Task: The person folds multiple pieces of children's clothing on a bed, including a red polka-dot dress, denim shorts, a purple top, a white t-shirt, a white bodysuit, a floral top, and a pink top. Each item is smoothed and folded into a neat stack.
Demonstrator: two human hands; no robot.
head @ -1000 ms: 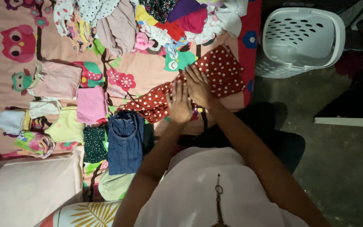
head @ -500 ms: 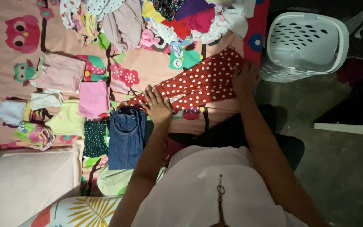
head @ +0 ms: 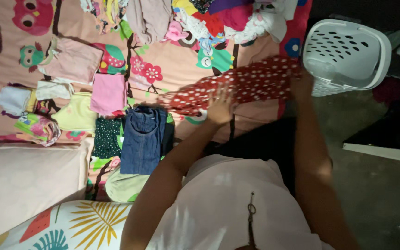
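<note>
Red polka-dot garment (head: 251, 83) stretches lengthwise between both hands: left hand (head: 219, 107) fingers clamped on one end, right hand (head: 301, 85) gripping the other.

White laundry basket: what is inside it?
The white laundry basket lies tipped on its side, opening toward the camera. Only its bare perforated wall shows inside; no clothes are visible. Its lower near corner is hidden by the right hand.
</note>
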